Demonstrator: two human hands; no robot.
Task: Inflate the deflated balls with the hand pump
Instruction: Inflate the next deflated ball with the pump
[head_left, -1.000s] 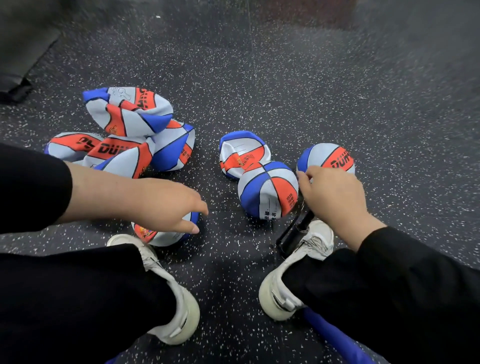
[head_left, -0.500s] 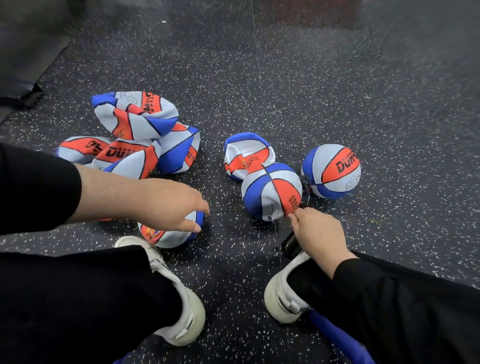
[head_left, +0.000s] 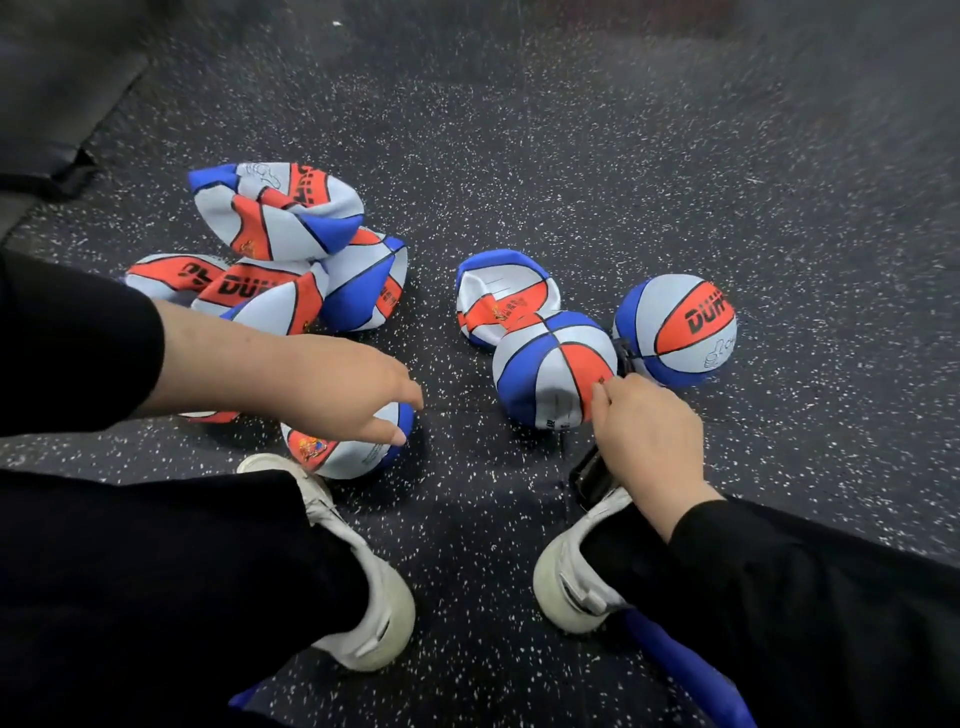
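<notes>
My left hand (head_left: 343, 395) rests on a partly flat red, white and blue ball (head_left: 353, 454) by my left shoe, fingers over its top. My right hand (head_left: 647, 441) grips the handle of the black hand pump (head_left: 592, 475), pushed low near my right shoe. The pump's hose (head_left: 623, 356) runs up between two balls. A round, firm-looking ball (head_left: 675, 330) sits at the right. A nearly round ball (head_left: 550, 369) lies beside my right hand, with a crumpled one (head_left: 504, 296) behind it. Several flat balls (head_left: 280, 218) are piled at the left.
Everything lies on a dark speckled rubber floor (head_left: 571, 182). My two white shoes (head_left: 363, 587) and black trouser legs fill the near edge. A blue strip of fabric (head_left: 685, 670) shows under my right leg. A dark mat edge (head_left: 57, 171) lies far left.
My right hand has pushed the pump handle down from beside the right-hand ball to low by my shoe. My left hand has stayed on its ball.
</notes>
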